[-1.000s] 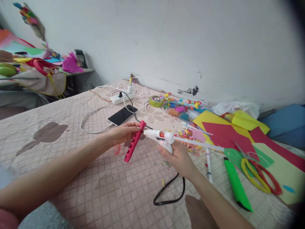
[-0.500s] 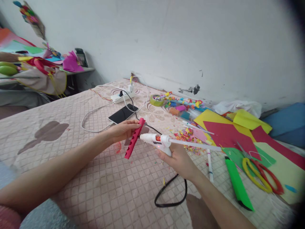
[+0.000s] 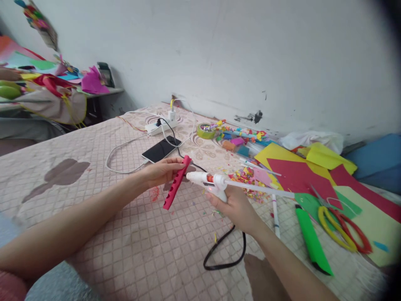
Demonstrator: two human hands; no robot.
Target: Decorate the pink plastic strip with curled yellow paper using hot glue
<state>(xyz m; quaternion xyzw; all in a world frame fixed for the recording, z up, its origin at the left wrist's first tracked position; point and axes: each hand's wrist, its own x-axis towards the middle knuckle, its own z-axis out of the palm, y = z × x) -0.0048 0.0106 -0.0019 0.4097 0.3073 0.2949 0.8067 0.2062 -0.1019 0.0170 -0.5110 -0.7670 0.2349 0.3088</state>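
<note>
Between the thumb and fingers of my left hand (image 3: 164, 170) is the upper end of a red folded strip (image 3: 176, 186) with a row of scalloped notches along one edge. It slants over the quilted cloth. My right hand (image 3: 236, 207) grips a white hot glue gun (image 3: 205, 180) whose small light glows red. The gun's nozzle points left at the strip's upper part, very close to it; whether it touches I cannot tell. A long clear glue stick (image 3: 260, 188) juts from the gun's back. Its black cord (image 3: 224, 267) loops on the cloth below.
Behind the hands lie a phone (image 3: 161, 149) and a power strip (image 3: 161, 126) with cables. To the right are paper scraps (image 3: 250, 184), red paper (image 3: 302, 179), scissors (image 3: 341, 230), a green cutter-like object (image 3: 313, 240) and green tape (image 3: 206, 131). A person's arm (image 3: 9, 74) shows at far left.
The glue gun and my right hand have shifted slightly right and the gun has tilted a little, its nozzle a bit higher along the strip. My left hand and the strip are nearly still.
</note>
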